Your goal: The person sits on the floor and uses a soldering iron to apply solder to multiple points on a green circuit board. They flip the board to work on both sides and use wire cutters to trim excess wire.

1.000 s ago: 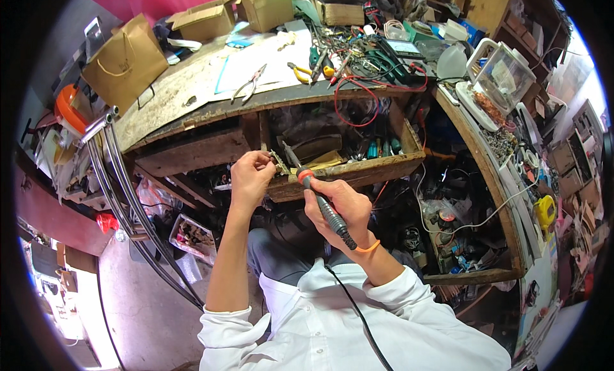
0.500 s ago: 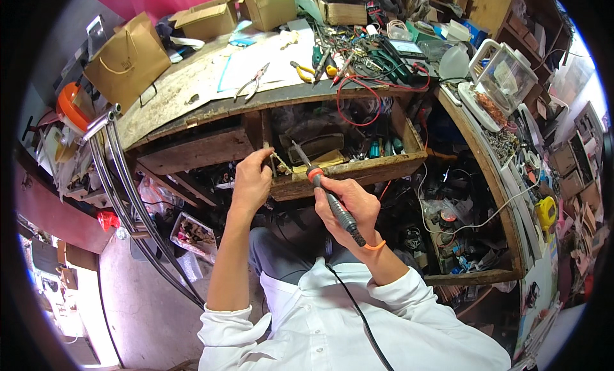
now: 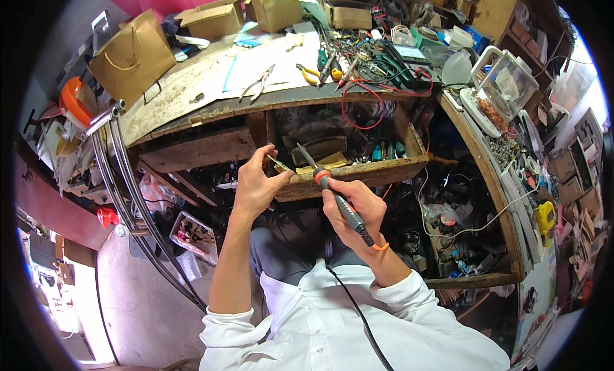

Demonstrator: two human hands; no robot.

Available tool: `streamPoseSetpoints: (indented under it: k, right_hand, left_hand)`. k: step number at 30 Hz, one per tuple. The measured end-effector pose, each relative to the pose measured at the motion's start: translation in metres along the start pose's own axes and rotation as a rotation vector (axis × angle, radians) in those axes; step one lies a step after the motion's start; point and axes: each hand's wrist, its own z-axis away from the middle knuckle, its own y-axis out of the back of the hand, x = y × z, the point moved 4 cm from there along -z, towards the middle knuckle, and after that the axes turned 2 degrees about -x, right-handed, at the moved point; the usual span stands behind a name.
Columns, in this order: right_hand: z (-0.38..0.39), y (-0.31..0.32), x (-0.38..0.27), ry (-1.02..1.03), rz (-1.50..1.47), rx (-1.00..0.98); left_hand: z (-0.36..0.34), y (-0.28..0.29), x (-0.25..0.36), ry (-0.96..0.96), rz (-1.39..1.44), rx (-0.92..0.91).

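My left hand [image 3: 253, 185] holds a small thin piece, apparently a circuit board [image 3: 277, 162], by its ends between thumb and fingertips. It is over the left end of an open wooden drawer [image 3: 358, 171]. My right hand [image 3: 355, 208] is wrapped round the grey handle of a soldering iron [image 3: 347, 212] with a red-orange collar. The iron's metal tip points up and left over the drawer, a little right of the board and apparently apart from it. A black cord runs from below down across my white shirt.
Pliers [image 3: 258, 83], yellow-handled cutters [image 3: 309, 74] and red test leads [image 3: 363, 82] lie on the bench. Screwdrivers and a yellow piece [image 3: 332, 161] sit in the drawer. Bent metal tubes [image 3: 131, 179] stand at left. A second cluttered drawer [image 3: 473, 280] is at lower right.
My left thumb has opened away from the fingers, and the board now spans between them. My right hand and the soldering iron have shifted slightly right and down.
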Motion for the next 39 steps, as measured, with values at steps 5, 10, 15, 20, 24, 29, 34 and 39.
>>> streamPoseSetpoints:
  k: [5, 10, 15, 20, 24, 29, 34, 39]
  right_hand:
    - [-0.004, 0.003, -0.002, 0.027, 0.003, 0.012]
    - [-0.003, 0.002, -0.002, 0.021, -0.003, 0.0]
    - [-0.001, 0.006, -0.002, 0.034, -0.04, 0.002]
    - [0.002, 0.007, -0.001, 0.043, -0.065, -0.017]
    - [0.004, 0.005, 0.002, 0.001, -0.098, -0.014]
    - [0.009, 0.006, 0.007, -0.039, -0.115, 0.006]
    - [0.011, 0.006, 0.008, -0.056, -0.137, 0.007]
    - [0.012, 0.006, 0.009, -0.028, -0.126, -0.028]
  left_hand:
    - [0.002, 0.004, -0.001, -0.082, 0.188, 0.05]
    - [0.003, 0.008, 0.0, -0.133, 0.526, 0.027]
    - [0.013, 0.008, -0.006, -0.091, 0.787, 0.057]
    - [0.02, 0.006, -0.022, 0.02, 0.976, 0.154]
    - [0.023, 0.002, -0.043, 0.214, 1.244, 0.324]
    - [0.028, 0.004, -0.048, 0.403, 1.476, 0.35]
    - [0.033, 0.004, -0.049, 0.411, 1.503, 0.342]
    - [0.041, 0.01, -0.047, 0.469, 1.471, 0.305]
